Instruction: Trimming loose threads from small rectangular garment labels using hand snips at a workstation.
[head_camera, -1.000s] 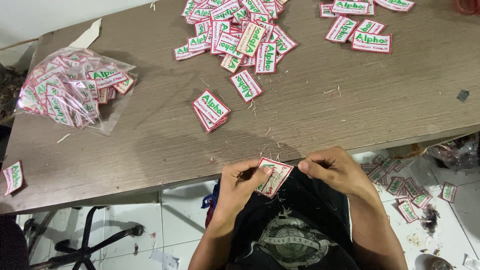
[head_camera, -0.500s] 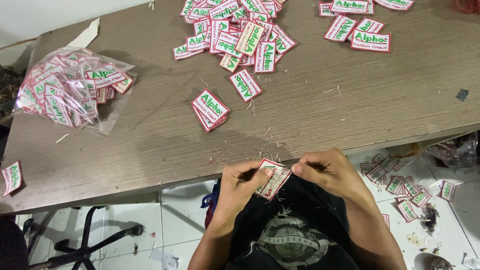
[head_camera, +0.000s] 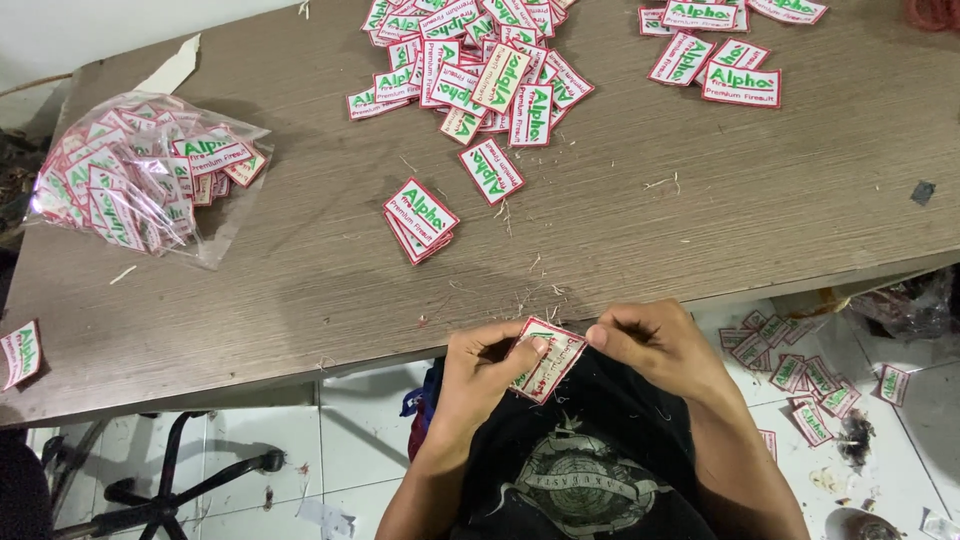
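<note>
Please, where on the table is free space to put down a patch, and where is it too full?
Bare table lies right of the small stack, below the three patches. Another bare strip lies between that stack and the plastic bag. It is crowded at the big pile at the far edge.

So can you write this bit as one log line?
left hand: holds patch | right hand: pinches patch edge | table: patch pile, bag
</note>
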